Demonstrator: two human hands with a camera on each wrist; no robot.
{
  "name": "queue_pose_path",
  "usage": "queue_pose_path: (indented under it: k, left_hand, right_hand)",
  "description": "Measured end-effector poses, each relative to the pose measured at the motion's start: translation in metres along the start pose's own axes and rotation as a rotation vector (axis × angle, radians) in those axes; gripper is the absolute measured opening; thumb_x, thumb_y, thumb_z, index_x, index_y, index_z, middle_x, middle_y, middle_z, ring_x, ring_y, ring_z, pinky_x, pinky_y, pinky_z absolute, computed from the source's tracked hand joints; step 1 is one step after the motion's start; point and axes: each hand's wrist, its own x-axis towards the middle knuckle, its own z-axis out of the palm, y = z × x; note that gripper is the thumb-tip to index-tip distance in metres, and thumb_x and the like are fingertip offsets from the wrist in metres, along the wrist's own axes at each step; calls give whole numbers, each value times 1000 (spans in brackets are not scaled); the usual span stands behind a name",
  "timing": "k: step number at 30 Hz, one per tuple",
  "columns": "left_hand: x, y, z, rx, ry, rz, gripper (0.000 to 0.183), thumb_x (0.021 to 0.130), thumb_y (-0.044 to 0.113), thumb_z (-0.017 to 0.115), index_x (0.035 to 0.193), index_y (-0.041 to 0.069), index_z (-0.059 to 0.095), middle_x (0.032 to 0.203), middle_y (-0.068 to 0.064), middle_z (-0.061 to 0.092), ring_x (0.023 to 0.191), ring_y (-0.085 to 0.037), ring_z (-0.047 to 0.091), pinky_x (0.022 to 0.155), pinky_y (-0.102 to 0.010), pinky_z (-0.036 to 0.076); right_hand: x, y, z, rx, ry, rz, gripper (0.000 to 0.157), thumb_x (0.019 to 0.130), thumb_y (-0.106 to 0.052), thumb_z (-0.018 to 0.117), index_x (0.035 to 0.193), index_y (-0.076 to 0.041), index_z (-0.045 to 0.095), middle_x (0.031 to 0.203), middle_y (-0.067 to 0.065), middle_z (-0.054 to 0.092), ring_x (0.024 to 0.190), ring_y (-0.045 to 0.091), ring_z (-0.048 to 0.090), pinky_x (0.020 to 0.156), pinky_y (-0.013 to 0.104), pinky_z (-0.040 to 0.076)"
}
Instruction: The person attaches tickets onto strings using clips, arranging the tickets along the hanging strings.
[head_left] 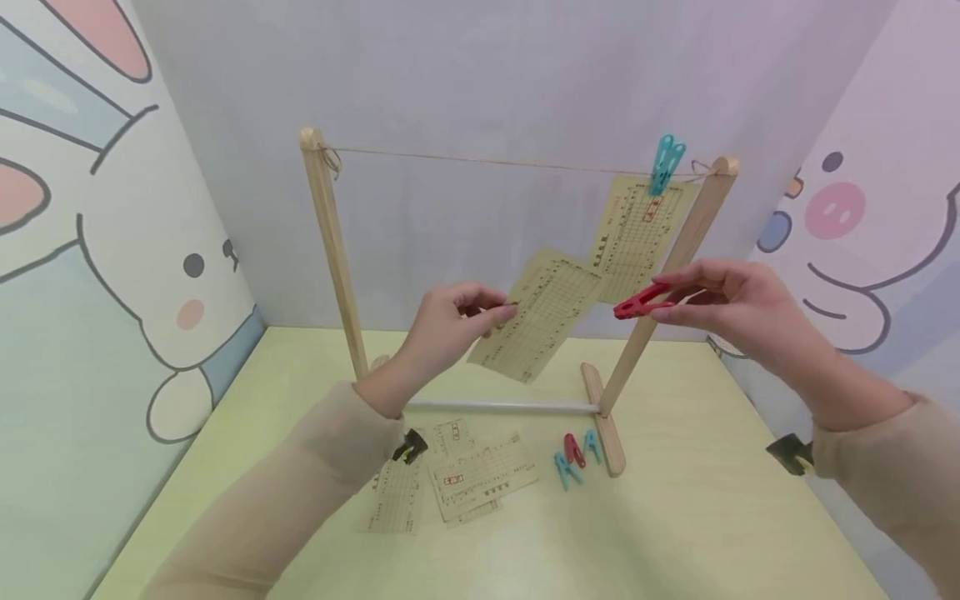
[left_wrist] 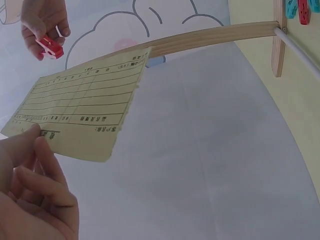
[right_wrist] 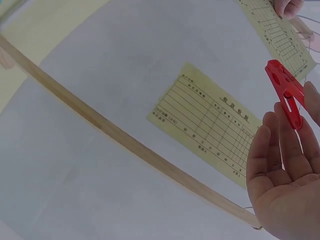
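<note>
My left hand [head_left: 467, 318] pinches a yellow printed receipt slip [head_left: 542, 315] by its left edge, holding it tilted in the air below the string. In the left wrist view the thumb and forefinger grip the slip [left_wrist: 82, 102] near its heading. My right hand [head_left: 738, 304] holds a red clothespin [head_left: 639, 303] between thumb and fingers, just right of that slip. The right wrist view shows the red clothespin [right_wrist: 286, 92] at the fingertips. A second receipt slip [head_left: 637, 233] hangs from the string [head_left: 480, 160] under a blue clothespin [head_left: 664, 165].
The string spans two wooden posts [head_left: 330, 250], joined low down by a white rod [head_left: 502, 406]. Several receipt slips [head_left: 483, 477] lie overlapping on the yellow table [head_left: 675, 533]. A red clothespin [head_left: 574, 450] and two blue clothespins [head_left: 567, 471] lie near the right foot [head_left: 611, 442].
</note>
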Motion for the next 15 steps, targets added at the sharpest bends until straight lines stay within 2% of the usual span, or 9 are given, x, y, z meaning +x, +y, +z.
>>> queue_pose_path:
  k: [8,15]
  left_hand:
    - [9,10,2,-20,-12,11,16,91,23,73,100,10,74,89,-4,73,73,-17,62,68,-28,54]
    - [20,18,5,-82,1,14,15,90,23,74,98,11,74,88,-2,73,72,-16,62,68,-27,54]
  right_hand:
    - [8,-21,-22,-21,68,10,30,89,-19,75,119,-19,70,92,-17,72,86,7,69,77,13,51]
    - [17,-39,-44,83,131,-53,33,86,-12,78,118,-14,71,93,-11,75,83,4,69,78,7,49]
